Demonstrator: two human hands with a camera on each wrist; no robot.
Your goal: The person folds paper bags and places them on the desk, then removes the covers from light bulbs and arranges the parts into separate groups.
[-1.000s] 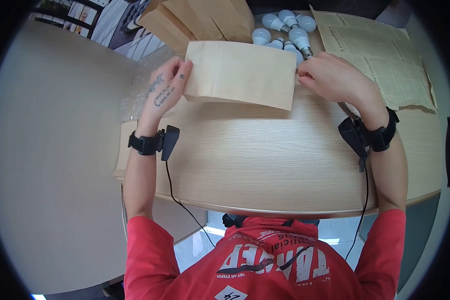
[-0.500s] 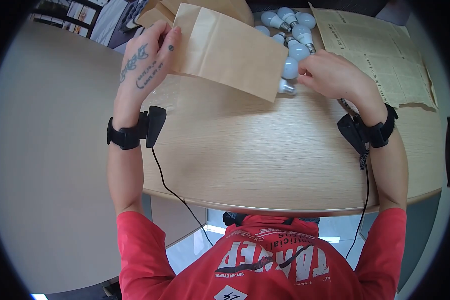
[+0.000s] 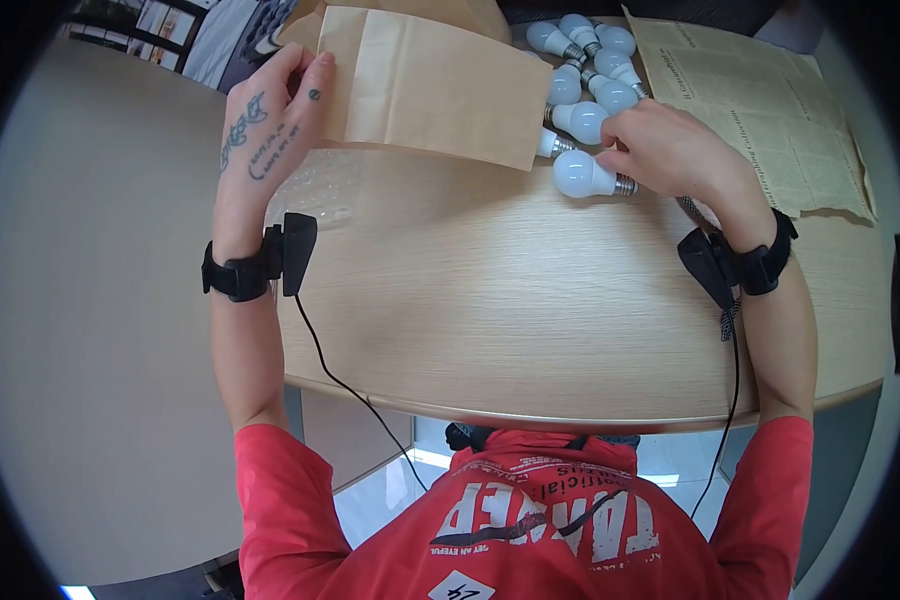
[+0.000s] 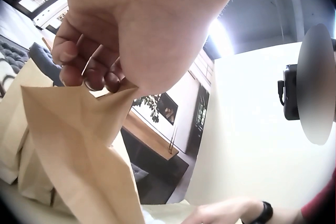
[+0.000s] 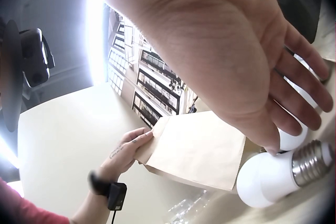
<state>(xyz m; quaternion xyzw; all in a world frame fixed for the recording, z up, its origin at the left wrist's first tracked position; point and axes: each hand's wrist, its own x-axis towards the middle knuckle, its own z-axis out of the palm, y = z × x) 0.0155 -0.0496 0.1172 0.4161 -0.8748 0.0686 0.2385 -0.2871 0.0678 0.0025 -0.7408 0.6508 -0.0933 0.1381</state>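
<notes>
My left hand (image 3: 270, 120) pinches one end of a brown paper bag (image 3: 440, 90) between thumb and fingers, at the far left of the table. In the left wrist view, the curled fingers grip the creased edge of the bag (image 4: 79, 150). Beside the bag's right end lies a white light bulb (image 3: 576, 174) with a metal screw base. My right hand (image 3: 670, 148) rests close around the bulbs there. The right wrist view shows its fingers extended and slightly bent, its thumb tip right at the nearest bulb (image 5: 265, 179). Several more bulbs (image 3: 580, 120) lie behind.
A sheet of newsprint-patterned paper (image 3: 750, 130) lies at the back right. Clear bubble wrap (image 3: 315, 195) is under my left hand's side of the bag. Another brown paper bag (image 3: 470, 14) stands behind. The table's rounded front edge (image 3: 530, 424) runs before my body.
My left hand has drawn the bag left and away from me, tilting it. More bulbs now show at its right end, one in front of the others. The right hand has barely moved.
</notes>
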